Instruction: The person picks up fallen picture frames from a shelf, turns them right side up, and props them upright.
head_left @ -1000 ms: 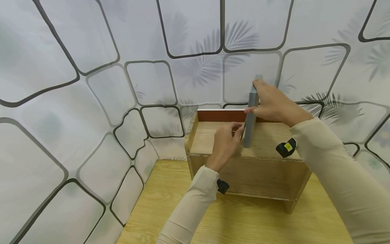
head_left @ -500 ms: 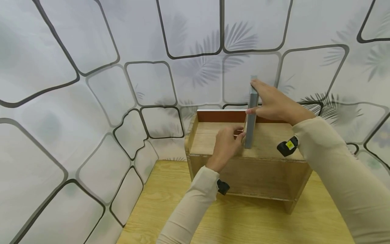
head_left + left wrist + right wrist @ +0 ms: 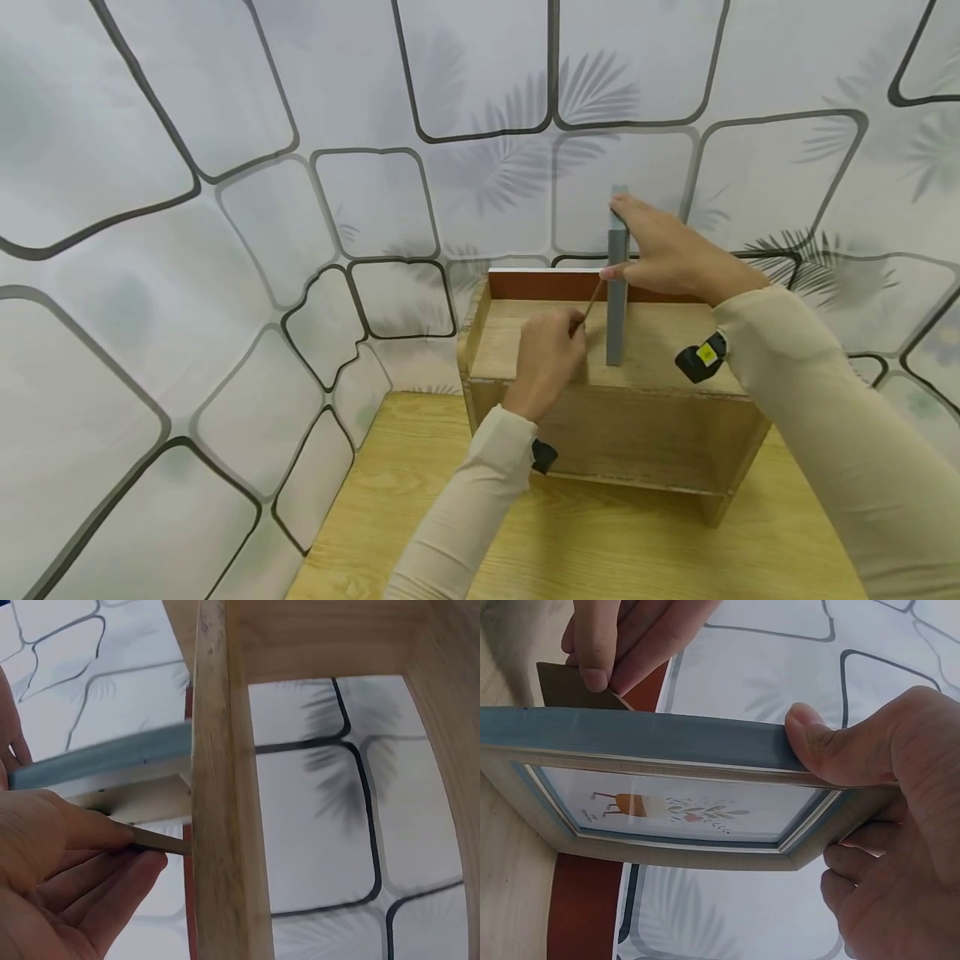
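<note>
A blue-grey picture frame (image 3: 617, 308) stands edge-on on the top board of a small wooden shelf (image 3: 498, 337). Its picture (image 3: 660, 806), a potted plant in an orange planter, shows in the right wrist view. My right hand (image 3: 675, 254) grips the frame near its upper end, thumb on the near edge and fingers on the far side. Behind the frame, my left hand (image 3: 551, 354) pinches the thin brown stand leg (image 3: 566, 684) between thumb and fingers. That leg is swung out at an angle from the frame's back (image 3: 150, 799).
A reddish-brown back board (image 3: 543, 285) with a white top edge runs along the rear of the shelf. The shelf stands on a yellow wood-grain table (image 3: 420, 475), close to a patterned white wall (image 3: 487, 200).
My left hand has drawn the stand leg leftward, away from the frame's back, and the gap between them has widened. The frame has straightened slightly in my right hand's grip.
</note>
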A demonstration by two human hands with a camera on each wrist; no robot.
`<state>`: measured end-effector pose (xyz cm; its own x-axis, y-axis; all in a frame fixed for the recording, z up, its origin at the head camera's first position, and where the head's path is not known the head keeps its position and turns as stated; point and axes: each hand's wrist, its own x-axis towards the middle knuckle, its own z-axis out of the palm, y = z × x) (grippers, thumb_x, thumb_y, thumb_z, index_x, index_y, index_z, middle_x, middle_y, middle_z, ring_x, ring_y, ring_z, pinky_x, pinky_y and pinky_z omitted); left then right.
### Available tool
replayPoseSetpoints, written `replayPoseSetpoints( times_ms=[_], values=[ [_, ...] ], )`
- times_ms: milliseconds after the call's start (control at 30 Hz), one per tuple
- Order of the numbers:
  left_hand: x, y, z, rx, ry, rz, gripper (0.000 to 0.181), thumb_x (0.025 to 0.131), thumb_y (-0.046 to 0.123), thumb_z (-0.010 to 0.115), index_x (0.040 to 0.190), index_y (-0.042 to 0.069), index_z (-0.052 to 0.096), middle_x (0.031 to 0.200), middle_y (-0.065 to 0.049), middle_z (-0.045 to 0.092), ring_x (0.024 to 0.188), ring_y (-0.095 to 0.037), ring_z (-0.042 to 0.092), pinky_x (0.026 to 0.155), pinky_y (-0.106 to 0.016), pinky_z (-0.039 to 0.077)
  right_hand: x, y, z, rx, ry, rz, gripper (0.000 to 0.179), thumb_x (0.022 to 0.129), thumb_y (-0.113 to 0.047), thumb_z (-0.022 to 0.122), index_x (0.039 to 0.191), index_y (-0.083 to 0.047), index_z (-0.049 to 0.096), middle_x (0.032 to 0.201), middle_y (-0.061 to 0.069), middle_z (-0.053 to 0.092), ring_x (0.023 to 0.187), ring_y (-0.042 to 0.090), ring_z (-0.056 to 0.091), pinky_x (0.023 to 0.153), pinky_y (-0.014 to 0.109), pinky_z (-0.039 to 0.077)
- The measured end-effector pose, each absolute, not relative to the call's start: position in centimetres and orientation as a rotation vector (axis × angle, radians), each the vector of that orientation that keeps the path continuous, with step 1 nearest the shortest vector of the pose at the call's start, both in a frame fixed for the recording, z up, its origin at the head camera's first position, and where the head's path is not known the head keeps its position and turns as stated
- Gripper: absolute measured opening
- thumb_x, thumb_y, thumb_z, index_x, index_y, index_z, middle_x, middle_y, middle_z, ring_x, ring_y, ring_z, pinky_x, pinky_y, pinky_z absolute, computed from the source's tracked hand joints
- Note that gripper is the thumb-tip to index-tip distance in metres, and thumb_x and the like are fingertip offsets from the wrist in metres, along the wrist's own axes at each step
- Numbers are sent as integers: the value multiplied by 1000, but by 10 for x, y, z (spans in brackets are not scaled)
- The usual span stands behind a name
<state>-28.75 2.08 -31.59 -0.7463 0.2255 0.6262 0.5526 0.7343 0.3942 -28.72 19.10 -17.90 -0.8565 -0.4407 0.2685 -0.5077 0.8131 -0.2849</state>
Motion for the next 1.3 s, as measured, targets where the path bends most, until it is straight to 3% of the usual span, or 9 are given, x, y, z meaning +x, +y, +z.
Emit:
replayPoseSetpoints(
  times_ms=[567, 1300],
  values=[
    [-301, -3, -320, -504, -2368, -693, 14, 93, 1, 67, 95, 6, 80, 83, -4, 76, 72, -18, 72, 62, -29, 57, -299, 166, -179, 797, -2826, 502, 92, 90, -17, 74, 154, 15, 17, 161, 35, 16, 149, 48, 15, 121, 55, 16],
    [-304, -15, -324, -469, -2390, -721, 7, 92, 7, 73, 93, 7, 79, 85, -4, 76, 79, -20, 72, 71, -33, 58, -306, 144, -181, 832, -2855, 604, 90, 93, -14, 69, 158, 9, 10, 165, 28, 6, 152, 43, 7, 122, 54, 11]
  ],
)
